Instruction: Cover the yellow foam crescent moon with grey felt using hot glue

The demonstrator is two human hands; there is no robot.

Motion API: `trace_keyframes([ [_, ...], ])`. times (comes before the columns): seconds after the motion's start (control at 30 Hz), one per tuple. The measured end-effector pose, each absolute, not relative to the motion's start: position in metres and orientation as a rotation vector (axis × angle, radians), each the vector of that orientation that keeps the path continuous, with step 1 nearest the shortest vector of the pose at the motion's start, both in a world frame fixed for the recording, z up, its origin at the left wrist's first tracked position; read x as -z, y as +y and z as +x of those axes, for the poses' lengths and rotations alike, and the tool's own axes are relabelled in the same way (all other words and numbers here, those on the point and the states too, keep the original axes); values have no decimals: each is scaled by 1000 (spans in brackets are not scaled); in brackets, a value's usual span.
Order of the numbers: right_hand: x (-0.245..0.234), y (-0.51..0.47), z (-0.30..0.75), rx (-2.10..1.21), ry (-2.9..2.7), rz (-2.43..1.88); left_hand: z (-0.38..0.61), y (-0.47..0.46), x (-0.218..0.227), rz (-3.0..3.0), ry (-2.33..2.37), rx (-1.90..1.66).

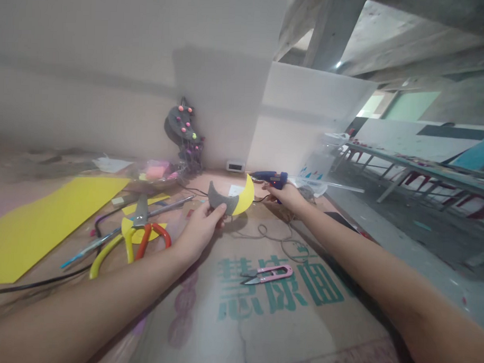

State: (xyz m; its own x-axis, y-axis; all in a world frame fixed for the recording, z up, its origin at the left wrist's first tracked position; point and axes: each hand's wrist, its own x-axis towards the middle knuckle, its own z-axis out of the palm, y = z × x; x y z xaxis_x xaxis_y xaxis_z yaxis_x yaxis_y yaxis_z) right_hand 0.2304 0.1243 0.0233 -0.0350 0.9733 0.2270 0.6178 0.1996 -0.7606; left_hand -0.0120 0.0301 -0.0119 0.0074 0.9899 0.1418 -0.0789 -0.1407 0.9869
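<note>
My left hand [200,227] is closed on a crescent-shaped piece, grey on one side [221,201] and yellow on the other [246,197], held upright just above the table. My right hand [288,196] reaches farther back and grips the handle of a blue glue gun [270,177] that rests near the wall. The two hands are a short way apart, with the crescent between them.
Pink thread snips [268,274] lie on the printed cardboard sheet [261,309]. Scissors with yellow and orange handles [132,236] sit left, beside a large yellow sheet [42,217] and cables. A grey decorated shape [183,127] leans at the wall. Long tables [417,172] stand at right.
</note>
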Motion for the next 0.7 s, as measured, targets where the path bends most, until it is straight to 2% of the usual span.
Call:
trace_keyframes([
  [0.23, -47, 71, 244, -658, -1682, -1309, -12, 30, 10, 1209, 1076, -1346],
  [0.53, -21, 12, 233, -517, -1949, -1381, -12, 26, 5, 1175, 1070, -1328],
  [0.7, -19, 3, 227, -537, -2079, -1271, -13, 29, 11, 1267, 1131, -1291],
])
